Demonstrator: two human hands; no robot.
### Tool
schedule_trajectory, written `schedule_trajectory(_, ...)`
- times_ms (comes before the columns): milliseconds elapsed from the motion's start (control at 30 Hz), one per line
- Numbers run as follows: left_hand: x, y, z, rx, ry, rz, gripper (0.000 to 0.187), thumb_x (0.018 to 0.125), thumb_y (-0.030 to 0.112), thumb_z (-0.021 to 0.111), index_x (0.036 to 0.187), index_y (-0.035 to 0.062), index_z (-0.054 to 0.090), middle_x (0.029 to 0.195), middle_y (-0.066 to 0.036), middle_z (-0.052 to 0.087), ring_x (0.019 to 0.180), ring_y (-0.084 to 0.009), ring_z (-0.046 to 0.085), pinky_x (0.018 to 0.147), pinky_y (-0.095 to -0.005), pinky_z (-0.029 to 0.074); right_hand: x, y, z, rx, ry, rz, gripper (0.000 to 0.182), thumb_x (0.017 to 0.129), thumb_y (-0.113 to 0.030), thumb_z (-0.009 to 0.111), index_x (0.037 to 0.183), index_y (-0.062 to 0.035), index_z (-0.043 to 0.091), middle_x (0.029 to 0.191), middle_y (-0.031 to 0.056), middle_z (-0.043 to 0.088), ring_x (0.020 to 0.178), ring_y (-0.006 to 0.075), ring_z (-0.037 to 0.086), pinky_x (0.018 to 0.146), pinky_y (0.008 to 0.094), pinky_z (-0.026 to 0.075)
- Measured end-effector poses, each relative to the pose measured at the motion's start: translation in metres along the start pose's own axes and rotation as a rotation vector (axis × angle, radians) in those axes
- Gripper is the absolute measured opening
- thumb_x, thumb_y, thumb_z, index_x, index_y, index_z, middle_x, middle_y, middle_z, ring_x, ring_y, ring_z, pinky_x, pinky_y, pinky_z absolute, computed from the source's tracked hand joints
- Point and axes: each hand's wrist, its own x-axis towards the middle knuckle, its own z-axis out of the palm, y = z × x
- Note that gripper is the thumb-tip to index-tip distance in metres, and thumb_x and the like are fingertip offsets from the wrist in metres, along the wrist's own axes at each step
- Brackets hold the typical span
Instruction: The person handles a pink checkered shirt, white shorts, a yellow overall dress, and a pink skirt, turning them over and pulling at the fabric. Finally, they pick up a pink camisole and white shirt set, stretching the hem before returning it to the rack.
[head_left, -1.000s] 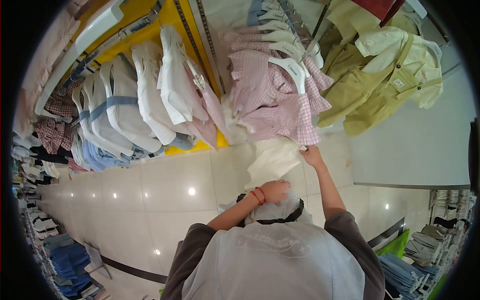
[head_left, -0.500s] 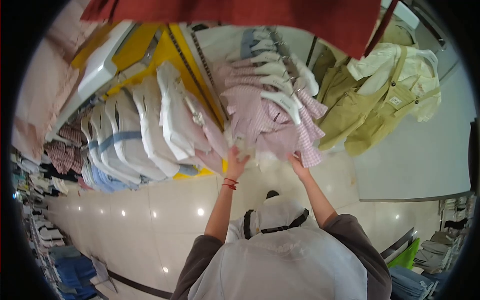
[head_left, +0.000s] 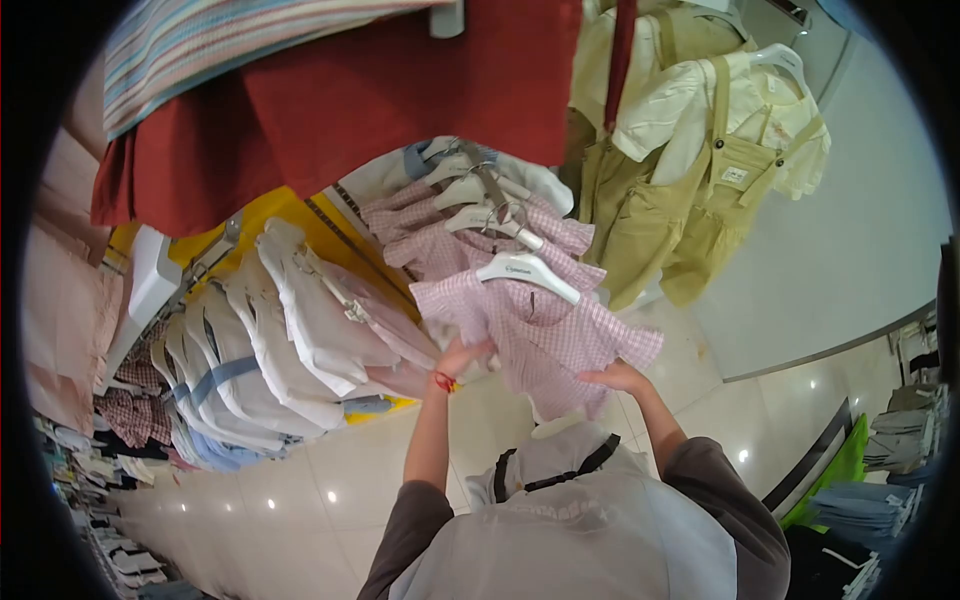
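Observation:
A pink gingham garment (head_left: pixel 545 335) hangs on a white hanger (head_left: pixel 528 272) at the front of a rack, with more pink checked garments behind it. My left hand (head_left: pixel 460 358), a red string at its wrist, is at the garment's left side, its fingers partly hidden by the cloth. On the right, my right hand (head_left: pixel 618 377) has its fingers pressed together on the garment's lower right edge.
White garments (head_left: pixel 300 320) hang in a row at the left. Khaki overalls (head_left: pixel 700 200) over white tops hang at the upper right, beside a grey panel (head_left: pixel 830 250). Red cloth (head_left: pixel 350 120) hangs close overhead. Folded clothes (head_left: pixel 865 510) lie at the lower right.
The view has shifted, and the red cloth covers more of the top left. The front pink garment is now closer and turned to face me. My right hand has closed on its edge.

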Motion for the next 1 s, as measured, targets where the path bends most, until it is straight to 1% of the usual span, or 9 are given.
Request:
schedule_trajectory(167,-0.039,0.004,0.043,-0.076,0.124,0.040,0.040,0.078,0.018,0.063,0.109,-0.0016,0.049,0.096,-0.006,0.057,0.085,-0.0141,0.053,0.077,-0.0273,0.043,0.004,0.045,-0.015,-0.020,0.233,-0.052,0.063,0.071,-0.027,0.068,0.120,0.0034,0.042,0.114,0.0165,0.053,0.104,0.0243,0.051,0.088,0.0321,0.040)
schedule_trajectory(267,-0.049,-0.013,0.039,-0.015,0.233,-0.046,0.038,0.078,0.016,0.063,0.109,-0.0023,0.050,0.096,-0.006,0.057,0.085,-0.0141,0.053,0.076,-0.0269,0.043,0.019,0.078,-0.024,0.088,0.309,0.112,0.058,0.068,-0.026,0.070,0.114,0.0013,0.047,0.100,0.0133,0.060,0.088,0.0235,0.058,0.077,0.0330,0.046)
schedule_trajectory(367,-0.047,-0.046,0.035,-0.191,0.424,0.130,0.039,0.078,0.017,0.064,0.108,-0.0031,0.051,0.098,-0.008,0.058,0.084,-0.0144,0.054,0.075,-0.0277,0.044,0.015,0.068,-0.021,0.015,0.449,-0.031,0.052,0.069,-0.027,0.069,0.109,0.0002,0.050,0.091,0.0143,0.062,0.081,0.0260,0.061,0.071,0.0340,0.047)
schedule_trajectory(467,-0.049,-0.080,0.034,0.000,0.450,0.097,0.041,0.078,0.019,0.064,0.109,-0.0036,0.051,0.101,-0.012,0.058,0.088,-0.0165,0.055,0.078,-0.0285,0.043,0.018,0.081,-0.014,-0.159,0.600,-0.058,0.049,0.069,-0.026,0.068,0.106,0.0014,0.051,0.090,0.0197,0.061,0.084,0.0315,0.060,0.073,0.0368,0.047)
schedule_trajectory(600,-0.085,-0.086,0.056,0.157,0.352,-0.016,0.042,0.078,0.019,0.063,0.111,-0.0047,0.051,0.106,-0.014,0.058,0.097,-0.0198,0.055,0.083,-0.0295,0.042,0.012,0.128,0.000,-0.271,0.560,0.135,0.046,0.066,-0.025,0.067,0.101,0.0019,0.053,0.090,0.0232,0.060,0.085,0.0359,0.058,0.073,0.0393,0.046)
schedule_trajectory(767,-0.104,-0.102,0.069,0.139,0.412,-0.081,0.041,0.077,0.017,0.062,0.110,-0.0048,0.052,0.104,-0.014,0.060,0.094,-0.0199,0.057,0.082,-0.0298,0.043,-0.006,0.123,0.010,-0.159,0.609,0.105,0.039,0.065,-0.023,0.067,0.093,0.0012,0.057,0.086,0.0222,0.060,0.084,0.0376,0.057,0.072,0.0411,0.046)
schedule_trajectory(867,-0.103,-0.137,0.060,0.169,0.391,-0.238,0.037,0.078,0.016,0.062,0.107,-0.0043,0.054,0.101,-0.014,0.061,0.090,-0.0201,0.059,0.080,-0.0293,0.043,-0.012,0.137,0.007,-0.247,0.667,0.107,0.033,0.065,-0.022,0.067,0.089,-0.0008,0.058,0.083,0.0201,0.060,0.081,0.0364,0.058,0.071,0.0406,0.046)
schedule_trajectory(967,-0.113,-0.119,0.077,0.113,0.443,-0.091,0.034,0.078,0.016,0.061,0.104,-0.0045,0.055,0.095,-0.013,0.063,0.082,-0.0185,0.060,0.073,-0.0294,0.046,-0.018,0.142,-0.010,-0.308,0.586,0.157,0.026,0.066,-0.019,0.066,0.085,-0.0026,0.059,0.081,0.0173,0.061,0.077,0.0321,0.059,0.068,0.0373,0.047)
schedule_trajectory(1000,-0.110,-0.121,0.076,0.095,0.419,-0.177,0.034,0.078,0.016,0.061,0.103,-0.0045,0.055,0.092,-0.013,0.063,0.079,-0.0178,0.060,0.070,-0.0297,0.046,-0.015,0.145,-0.017,-0.287,0.558,0.150,0.025,0.066,-0.018,0.066,0.084,-0.0029,0.059,0.080,0.0162,0.061,0.076,0.0305,0.059,0.068,0.0361,0.047)
